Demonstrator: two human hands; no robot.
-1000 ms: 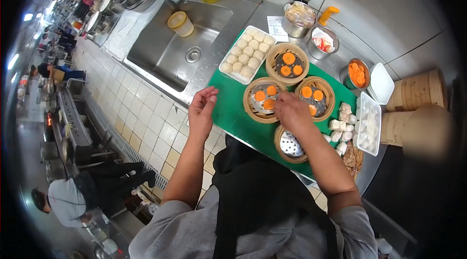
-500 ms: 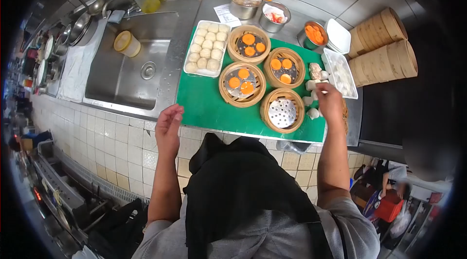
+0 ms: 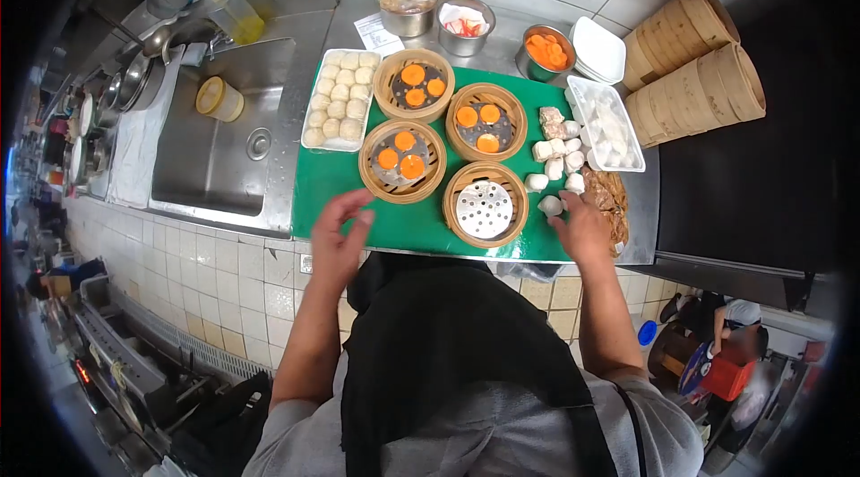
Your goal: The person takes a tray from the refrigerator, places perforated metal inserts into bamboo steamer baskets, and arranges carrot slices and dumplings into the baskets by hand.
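My right hand point(image 3: 582, 228) is low at the right of the green cutting board point(image 3: 412, 231). Its thumb and fingers are apart, with the tips right at a round white dumpling point(image 3: 550, 206). Several more whitish pieces point(image 3: 557, 154) lie in a cluster just above it. My left hand point(image 3: 342, 231) hovers at the board's front edge, fingers loosely spread and holding nothing. Between my hands stands a bamboo steamer point(image 3: 485, 205) with a bare perforated metal liner. Three other steamers, such as the front left one point(image 3: 365, 163), each hold three orange carrot slices point(image 3: 412, 167).
A tray of round white buns point(image 3: 340, 101) lies at the left, beside the sink point(image 3: 224, 159). At the right are a tray of white pieces point(image 3: 609, 128), brown food point(image 3: 607, 208) and stacked steamers point(image 3: 699, 92). Metal pots point(image 3: 546, 54) line the back. A person point(image 3: 730, 320) works at far right.
My right hand has come down from the cluster of white pieces to the lower dumpling, and its fingers have spread. My left hand has moved right, over the board's edge. The view has shifted.
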